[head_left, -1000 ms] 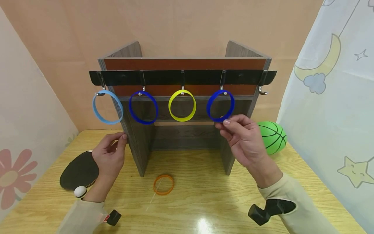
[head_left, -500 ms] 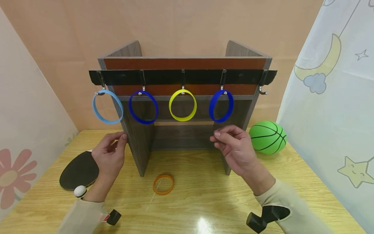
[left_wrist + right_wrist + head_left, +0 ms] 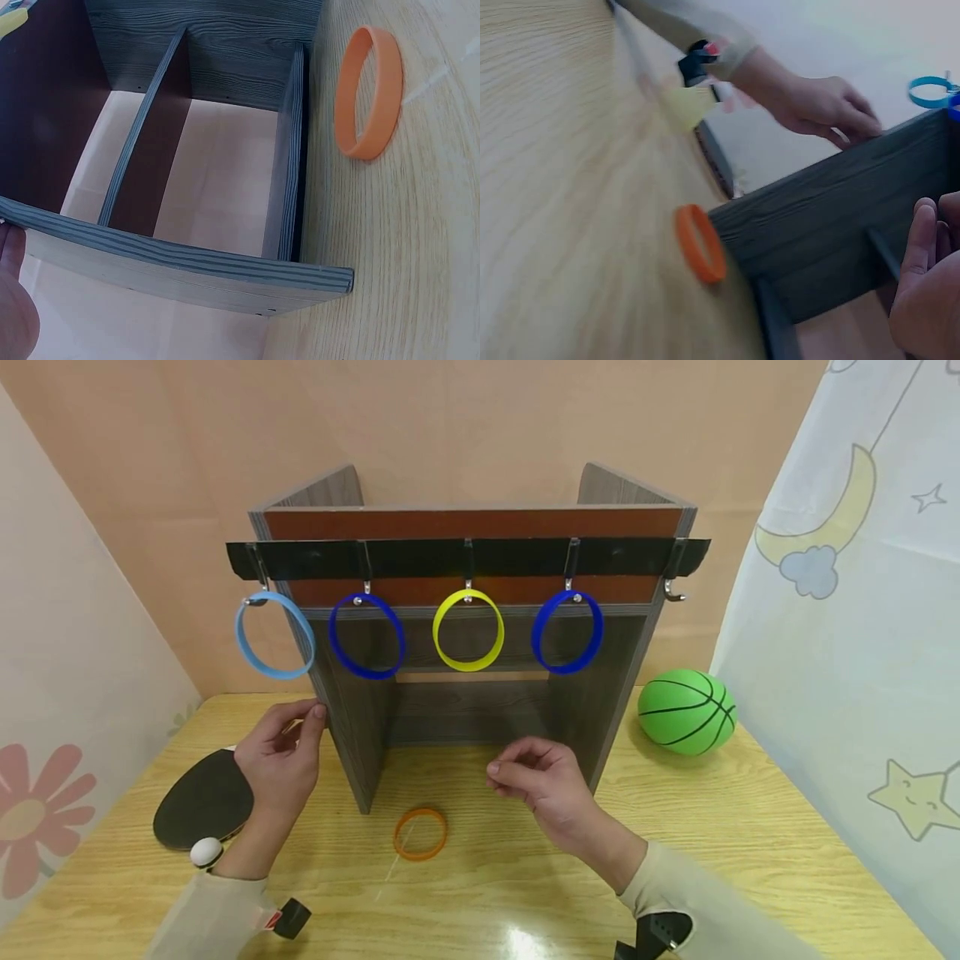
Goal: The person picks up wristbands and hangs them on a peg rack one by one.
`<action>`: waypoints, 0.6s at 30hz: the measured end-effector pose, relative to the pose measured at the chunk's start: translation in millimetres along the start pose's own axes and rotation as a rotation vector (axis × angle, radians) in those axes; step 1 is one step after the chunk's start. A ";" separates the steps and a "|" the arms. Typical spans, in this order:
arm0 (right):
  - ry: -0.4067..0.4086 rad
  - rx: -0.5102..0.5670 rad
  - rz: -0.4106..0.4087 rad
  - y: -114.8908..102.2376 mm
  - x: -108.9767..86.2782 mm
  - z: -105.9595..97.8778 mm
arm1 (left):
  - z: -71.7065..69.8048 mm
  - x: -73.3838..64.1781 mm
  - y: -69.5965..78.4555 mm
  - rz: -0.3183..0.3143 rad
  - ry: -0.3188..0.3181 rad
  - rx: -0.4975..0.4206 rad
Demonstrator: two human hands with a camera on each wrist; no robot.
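My left hand [image 3: 283, 750] grips the front edge of the left side panel of a grey wooden shelf [image 3: 347, 735]; the right wrist view shows the same hand [image 3: 821, 109] at the panel's edge. My right hand [image 3: 543, 785] is in front of the shelf's lower opening, fingers loosely bent and holding nothing. On the table to its left lies an orange wristband [image 3: 397, 835], also in both wrist views. From hooks on a black strip [image 3: 420, 560] hang a light blue wristband [image 3: 242, 639], two dark blue wristbands [image 3: 335, 643] and a yellow wristband [image 3: 437, 643].
The rightmost hook [image 3: 672, 593] carries no band. A green ball [image 3: 686, 712] sits right of the shelf. A black table tennis paddle [image 3: 201, 802] lies at the left, with a white ball [image 3: 206, 852] near my left wrist. Printed cloths flank the table [image 3: 750, 827].
My right hand has let go of the right dark blue wristband and moved down and left toward the orange wristband. The dark blue band swings slightly on its hook. My left hand has stayed put.
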State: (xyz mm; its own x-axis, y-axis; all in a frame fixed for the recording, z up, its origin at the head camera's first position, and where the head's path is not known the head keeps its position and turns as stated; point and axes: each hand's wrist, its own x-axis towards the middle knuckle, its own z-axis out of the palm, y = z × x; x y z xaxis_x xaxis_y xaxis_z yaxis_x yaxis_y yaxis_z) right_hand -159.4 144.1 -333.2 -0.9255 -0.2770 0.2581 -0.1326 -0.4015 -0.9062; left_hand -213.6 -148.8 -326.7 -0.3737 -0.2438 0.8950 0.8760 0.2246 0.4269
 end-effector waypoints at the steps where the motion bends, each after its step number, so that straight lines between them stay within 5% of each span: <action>1: 0.001 -0.011 0.015 4.0 -0.8 0.5 | 1.0 0.9 3.3 0.000 -0.001 -0.002; 11: 0.022 -0.150 0.232 38.9 -8.2 4.2 | 4.9 3.7 13.7 -0.011 0.011 -0.020; 18: -0.003 -0.260 0.310 55.8 -7.2 7.8 | 1.7 -0.7 0.3 -0.012 0.019 -0.023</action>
State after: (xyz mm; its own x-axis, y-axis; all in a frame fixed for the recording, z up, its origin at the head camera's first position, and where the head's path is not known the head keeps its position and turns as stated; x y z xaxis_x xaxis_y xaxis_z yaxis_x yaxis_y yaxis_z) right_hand -157.3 116.9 -383.0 -0.9346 -0.3534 -0.0399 0.0670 -0.0648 -0.9956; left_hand -213.6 -146.9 -327.0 -0.3785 -0.2647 0.8869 0.8783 0.1997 0.4344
